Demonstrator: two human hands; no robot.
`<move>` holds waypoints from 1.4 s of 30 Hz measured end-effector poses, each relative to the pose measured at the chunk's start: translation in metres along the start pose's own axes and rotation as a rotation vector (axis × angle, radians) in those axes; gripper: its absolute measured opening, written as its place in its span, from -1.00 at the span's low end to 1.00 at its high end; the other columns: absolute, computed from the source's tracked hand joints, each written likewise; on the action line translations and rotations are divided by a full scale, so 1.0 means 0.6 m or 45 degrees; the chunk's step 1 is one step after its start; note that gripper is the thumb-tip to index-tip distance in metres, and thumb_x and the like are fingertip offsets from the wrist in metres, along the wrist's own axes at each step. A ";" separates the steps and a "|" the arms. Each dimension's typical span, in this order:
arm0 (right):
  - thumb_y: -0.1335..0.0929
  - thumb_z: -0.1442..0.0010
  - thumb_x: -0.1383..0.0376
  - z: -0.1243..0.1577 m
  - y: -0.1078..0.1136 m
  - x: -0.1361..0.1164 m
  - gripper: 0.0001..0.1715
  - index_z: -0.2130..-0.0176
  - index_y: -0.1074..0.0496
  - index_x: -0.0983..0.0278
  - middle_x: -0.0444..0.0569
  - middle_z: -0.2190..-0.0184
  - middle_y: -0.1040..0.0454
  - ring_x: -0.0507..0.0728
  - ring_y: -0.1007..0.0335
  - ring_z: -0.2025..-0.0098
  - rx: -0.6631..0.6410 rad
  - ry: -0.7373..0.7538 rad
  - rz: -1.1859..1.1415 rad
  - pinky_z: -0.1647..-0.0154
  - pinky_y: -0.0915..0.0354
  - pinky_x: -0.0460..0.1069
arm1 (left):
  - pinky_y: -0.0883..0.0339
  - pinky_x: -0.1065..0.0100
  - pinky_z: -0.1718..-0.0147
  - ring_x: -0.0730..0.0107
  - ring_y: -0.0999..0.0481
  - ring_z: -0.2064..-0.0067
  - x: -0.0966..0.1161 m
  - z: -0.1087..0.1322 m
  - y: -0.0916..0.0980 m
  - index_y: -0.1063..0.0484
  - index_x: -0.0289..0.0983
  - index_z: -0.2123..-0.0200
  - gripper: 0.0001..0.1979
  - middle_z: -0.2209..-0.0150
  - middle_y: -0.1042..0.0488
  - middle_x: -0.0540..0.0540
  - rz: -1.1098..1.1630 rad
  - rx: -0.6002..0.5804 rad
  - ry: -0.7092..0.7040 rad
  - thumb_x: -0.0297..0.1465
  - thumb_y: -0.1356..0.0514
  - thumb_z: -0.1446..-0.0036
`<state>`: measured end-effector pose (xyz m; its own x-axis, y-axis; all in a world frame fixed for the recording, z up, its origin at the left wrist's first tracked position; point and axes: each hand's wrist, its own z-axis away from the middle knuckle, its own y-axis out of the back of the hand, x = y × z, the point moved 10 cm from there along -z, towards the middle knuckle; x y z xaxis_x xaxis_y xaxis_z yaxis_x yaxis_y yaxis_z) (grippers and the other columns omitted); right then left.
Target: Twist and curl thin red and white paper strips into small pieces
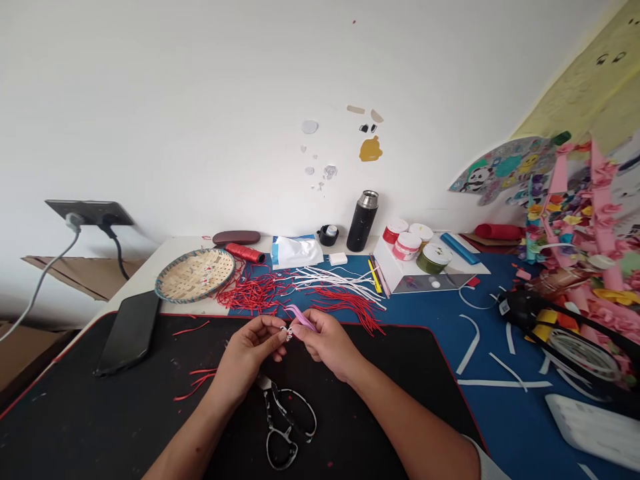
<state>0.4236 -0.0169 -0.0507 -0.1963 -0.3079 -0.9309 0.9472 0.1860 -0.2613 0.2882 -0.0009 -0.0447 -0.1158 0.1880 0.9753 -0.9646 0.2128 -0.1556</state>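
The left hand (245, 357) and right hand (325, 343) meet over the black desk mat (125, 427) near its far edge: right fingers clenched on a narrow pink paper strip (301, 318), left fingers pinching a small white curled piece (288, 333) at its end. Scissors (286, 420) lie on the mat just below the hands, not touched. Beyond the mat's far edge, on the blue table cover (505, 427), lie loose red paper strips (253, 293) and white paper strips (335, 282), with a woven bamboo tray (195, 275) toward the table's far left.
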 end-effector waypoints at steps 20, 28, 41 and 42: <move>-0.46 -0.26 -0.02 -0.007 0.021 0.007 -0.60 0.28 -0.37 0.22 -0.30 0.60 -0.11 -0.02 0.04 0.57 0.025 0.045 0.317 0.52 0.08 -0.07 | -0.39 0.38 0.47 0.37 -0.50 0.48 0.002 -0.002 0.008 -0.64 -0.26 0.14 -0.62 0.47 -0.60 -0.03 -0.030 -0.014 0.033 -0.13 -0.47 -0.08; -0.46 -0.26 -0.04 -0.001 0.021 -0.005 -0.59 0.31 -0.38 0.21 -0.23 0.54 -0.19 0.01 -0.06 0.52 0.037 0.055 0.402 0.50 0.03 -0.07 | -0.40 0.36 0.50 0.34 -0.48 0.47 0.014 0.001 -0.003 -0.65 -0.22 0.21 -0.63 0.47 -0.57 -0.02 -0.182 -0.031 0.020 -0.10 -0.47 -0.02; -0.43 -0.28 0.03 -0.003 0.019 -0.025 -0.61 0.38 -0.36 0.24 -0.22 0.49 -0.19 0.03 -0.07 0.43 0.032 0.173 0.548 0.39 -0.01 -0.05 | -0.31 0.40 0.52 0.39 -0.41 0.47 0.019 0.002 -0.005 -0.61 -0.22 0.31 -0.67 0.50 -0.50 0.01 -0.222 -0.028 0.032 -0.10 -0.47 -0.02; -0.43 -0.29 0.02 -0.003 0.020 -0.023 -0.62 0.37 -0.38 0.24 -0.21 0.50 -0.20 0.03 -0.08 0.44 0.038 0.156 0.529 0.40 -0.01 -0.06 | -0.32 0.40 0.52 0.39 -0.42 0.48 0.019 0.002 -0.008 -0.59 -0.22 0.32 -0.68 0.51 -0.50 0.02 -0.222 -0.052 0.034 -0.11 -0.46 -0.03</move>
<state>0.4374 -0.0088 -0.0417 0.1761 -0.0989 -0.9794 0.9586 0.2433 0.1478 0.2913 -0.0010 -0.0328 0.0590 0.1700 0.9837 -0.9591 0.2830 0.0086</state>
